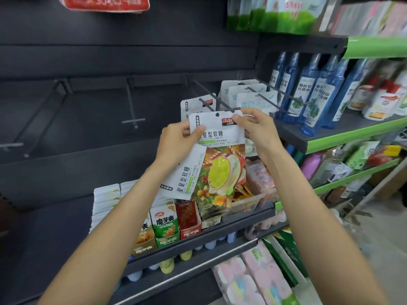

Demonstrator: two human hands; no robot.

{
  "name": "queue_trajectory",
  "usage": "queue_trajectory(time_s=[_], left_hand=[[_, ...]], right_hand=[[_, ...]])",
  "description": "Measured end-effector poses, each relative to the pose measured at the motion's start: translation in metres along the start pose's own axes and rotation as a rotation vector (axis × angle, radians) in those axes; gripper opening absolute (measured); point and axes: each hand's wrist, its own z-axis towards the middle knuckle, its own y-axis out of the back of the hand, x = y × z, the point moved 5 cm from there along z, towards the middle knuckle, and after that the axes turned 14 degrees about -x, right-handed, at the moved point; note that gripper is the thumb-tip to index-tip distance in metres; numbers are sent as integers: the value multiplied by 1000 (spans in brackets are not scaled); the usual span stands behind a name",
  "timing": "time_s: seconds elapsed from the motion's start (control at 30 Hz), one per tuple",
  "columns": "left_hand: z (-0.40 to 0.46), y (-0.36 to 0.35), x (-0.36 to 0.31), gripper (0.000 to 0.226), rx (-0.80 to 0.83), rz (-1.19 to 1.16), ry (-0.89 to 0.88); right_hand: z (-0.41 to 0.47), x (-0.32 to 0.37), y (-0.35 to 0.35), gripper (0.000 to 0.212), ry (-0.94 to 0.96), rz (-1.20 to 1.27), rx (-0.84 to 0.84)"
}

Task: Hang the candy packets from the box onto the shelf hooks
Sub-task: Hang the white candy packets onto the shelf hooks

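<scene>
Both hands hold one candy packet (pixel 218 137) up by its top corners, just under a shelf hook (pixel 217 102). The left hand (pixel 176 142) fingers (pixel 197 131) pinch its left edge and also clamp a second packet (pixel 187 175) hanging below. The right hand (pixel 256 126) fingers pinch the top right corner.

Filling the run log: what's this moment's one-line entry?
both hands hold candy packet | hole at hook tip | not yet hung

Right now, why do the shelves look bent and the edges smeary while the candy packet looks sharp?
Head view: the wide-angle lens bows the shelf edge; the blue bottles and right-hand goods are blurred, the candy packet gripped by the left hand and right hand stays crisp; lighting is even, without harsh glare.
</scene>
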Motion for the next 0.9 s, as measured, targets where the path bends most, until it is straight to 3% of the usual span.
queue_trajectory(time_s=[0.13,0.3,0.43,0.57,0.67,0.77,0.83,0.9], left_hand=[[0,-2,-4,34,5,-29,-13],[1,-9,-3,26,38,-7,-11],[22,-10,20,49,-12,5,15],[45,-12,22,30,-187,252,-101],[40,-8,18,38,-336,300,-193],[17,0,16,29,-431,288,-288],[7,5,17,23,-391,210,-296],[-2,1,11,24,-200,129,-292]], right_hand=[[3,-1,2,7,16,-2,-58],[10,-11,2,14,-42,-40,-72],[23,-12,-16,23,106,-145,-108],[46,-12,-38,25,271,-344,-137],[47,-17,-48,18,250,-377,-56],[22,-24,-34,21,272,-295,-23],[-7,-34,-21,36,338,-352,98],[-38,-46,-13,58,440,-486,268]])
